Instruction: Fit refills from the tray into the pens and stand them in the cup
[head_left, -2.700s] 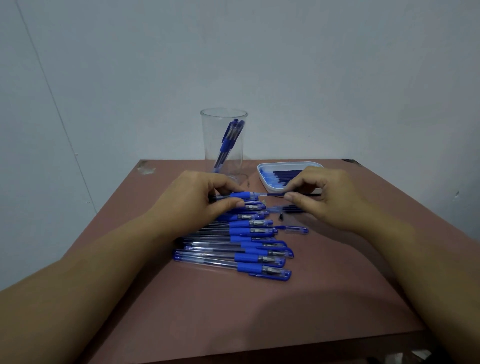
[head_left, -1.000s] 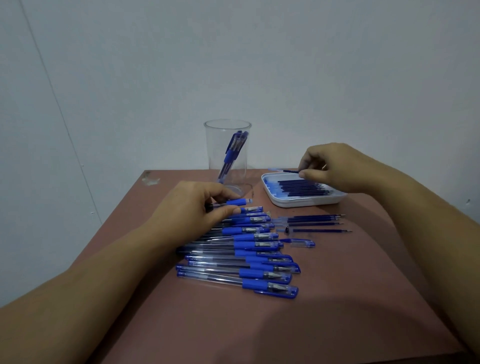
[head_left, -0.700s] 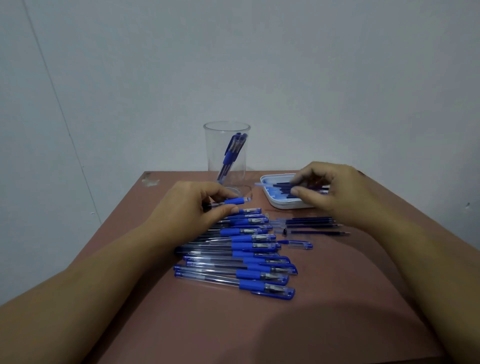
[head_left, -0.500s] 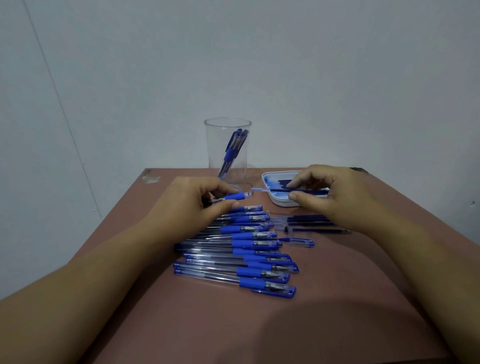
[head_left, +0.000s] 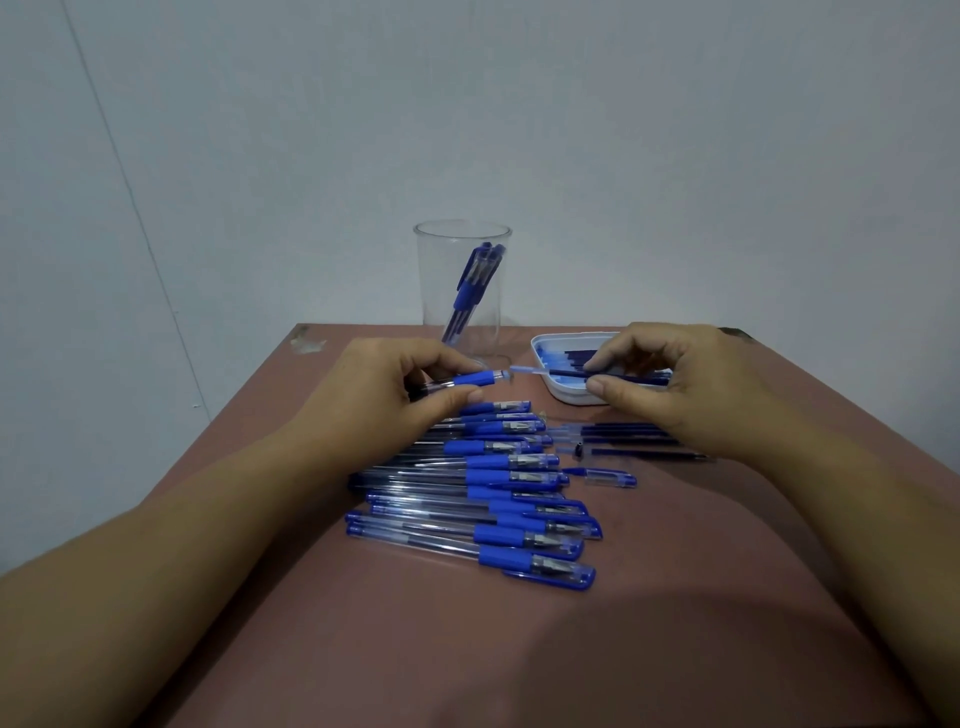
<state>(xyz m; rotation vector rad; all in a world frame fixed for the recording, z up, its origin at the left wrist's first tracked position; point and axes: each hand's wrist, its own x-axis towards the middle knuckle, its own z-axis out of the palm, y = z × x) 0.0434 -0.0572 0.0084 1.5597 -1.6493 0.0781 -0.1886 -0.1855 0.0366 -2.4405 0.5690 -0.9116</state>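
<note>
My left hand (head_left: 384, 400) grips an open pen barrel (head_left: 470, 379) with a blue grip, its open end pointing right. My right hand (head_left: 675, 384) pinches a dark refill (head_left: 550, 372), whose pale end sits just right of the barrel's opening. Behind my right hand, the white tray (head_left: 558, 389) holds several more refills. A clear cup (head_left: 462, 291) at the back of the table has a few blue pens standing in it. Several blue pens (head_left: 498, 493) lie in a row under my hands.
Loose refills (head_left: 618, 431), a small dark tip piece (head_left: 578, 450) and a blue cap (head_left: 608, 476) lie on the brown table (head_left: 415, 649) right of the pen row. A grey wall stands behind. The table's left edge runs near my left forearm.
My right hand reached into the tray, picked up a refill and carried it left to the open end of the barrel. My left hand kept holding the barrel in place.
</note>
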